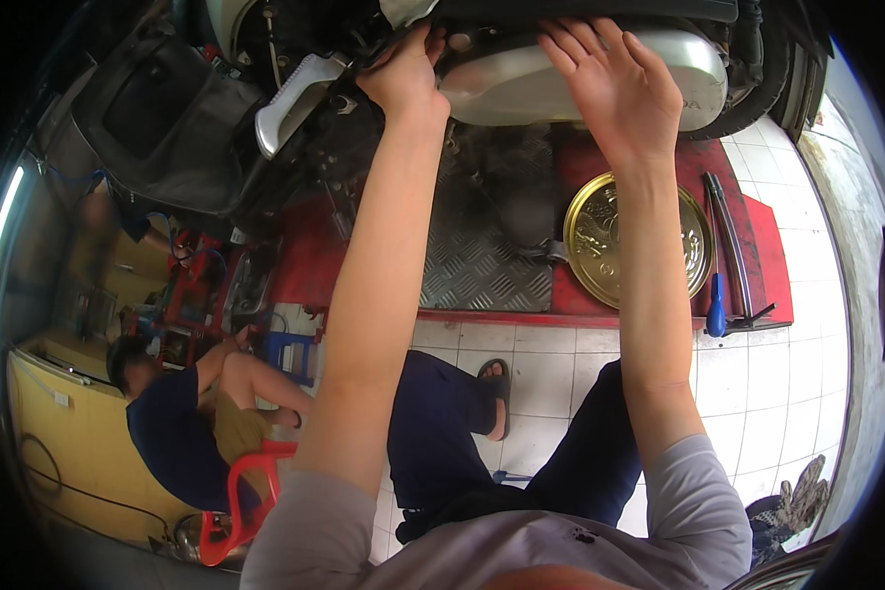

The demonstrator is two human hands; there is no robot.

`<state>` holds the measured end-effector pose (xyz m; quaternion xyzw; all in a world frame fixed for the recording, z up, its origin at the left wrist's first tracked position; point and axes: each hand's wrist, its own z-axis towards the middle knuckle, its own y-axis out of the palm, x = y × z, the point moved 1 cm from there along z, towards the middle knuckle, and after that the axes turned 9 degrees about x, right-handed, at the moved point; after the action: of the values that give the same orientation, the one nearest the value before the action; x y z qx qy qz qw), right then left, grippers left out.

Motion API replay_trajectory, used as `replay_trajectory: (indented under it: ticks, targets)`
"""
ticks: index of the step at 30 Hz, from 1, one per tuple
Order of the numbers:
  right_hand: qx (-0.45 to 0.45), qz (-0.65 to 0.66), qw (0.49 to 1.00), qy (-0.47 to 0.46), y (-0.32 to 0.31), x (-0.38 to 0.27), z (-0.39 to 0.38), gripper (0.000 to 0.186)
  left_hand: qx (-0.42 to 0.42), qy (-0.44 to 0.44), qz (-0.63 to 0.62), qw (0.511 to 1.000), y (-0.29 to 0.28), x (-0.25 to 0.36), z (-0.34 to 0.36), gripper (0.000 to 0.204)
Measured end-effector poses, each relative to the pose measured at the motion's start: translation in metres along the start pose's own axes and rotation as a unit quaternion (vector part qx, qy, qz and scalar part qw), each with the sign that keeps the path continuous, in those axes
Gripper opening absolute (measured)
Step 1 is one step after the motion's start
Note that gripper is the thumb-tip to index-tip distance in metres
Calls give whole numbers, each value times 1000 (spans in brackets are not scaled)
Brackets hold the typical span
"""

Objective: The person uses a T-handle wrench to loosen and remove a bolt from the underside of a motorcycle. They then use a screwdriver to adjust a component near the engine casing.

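Note:
A scooter stands across the top of the view, with a silver side cover [521, 84] low on its body. My left hand [403, 79] reaches up to dark parts left of that cover, beside a pale piece [406, 10]. Its fingers are curled and partly hidden, and what they grip does not show. Against the cover's upper side lies my right hand [619, 88], fingers stretched out and holding nothing. Its fingertips touch or nearly touch the lower edge of a long black panel [600, 8]; exact contact is unclear.
Below, a red lift platform [767, 246] carries a round gold tray [582, 265], a blue-handled screwdriver [716, 313] and a metal rod tool [730, 236]. At left sits a person [182, 433] near a red chair [236, 501] and a blue stool [290, 354]. Another person's arm shows behind.

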<state>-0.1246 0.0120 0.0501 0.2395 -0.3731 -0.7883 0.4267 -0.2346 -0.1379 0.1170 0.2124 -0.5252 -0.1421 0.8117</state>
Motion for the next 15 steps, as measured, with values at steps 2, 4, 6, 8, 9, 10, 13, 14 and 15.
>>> replay_trajectory:
  ticks: [2, 4, 6, 8, 9, 10, 13, 14, 15]
  targets:
    - [0, -1, 1000, 0, 0, 1, -1, 35, -7, -25, 15, 1000, -5, -2, 7, 18]
    - [-1, -2, 1000, -4, 0, 0, -1, 35, -12, -60, 5, 998, -3, -4, 6, 16]
    - [16, -9, 1000, -10, 6, 2, -3, 35, -22, -55, 5, 998, -5, -5, 10, 16]
    - [20, -7, 1000, -9, 9, 5, -4, 36, -36, -10, 17, 999, -11, -5, 20, 17]
    - [16, -8, 1000, -10, 6, 3, -3, 36, -26, 6, 14, 1000, -6, -6, 14, 15]
    - [11, -7, 1000, -10, 4, 1, -2, 36, -15, 23, 11, 1000, 1, -5, 4, 14]
    - [-2, 1, 1000, -5, -2, 0, 0, 37, 7, 0, -11, 1000, 3, 0, -7, 13]
    - [-4, 3, 1000, -4, -4, -1, 1, 38, 11, -20, -21, 1000, 3, 1, -7, 13]
    - [-4, 6, 1000, -3, -3, 0, 0, 38, 3, -17, -17, 1000, 2, 1, -7, 14]
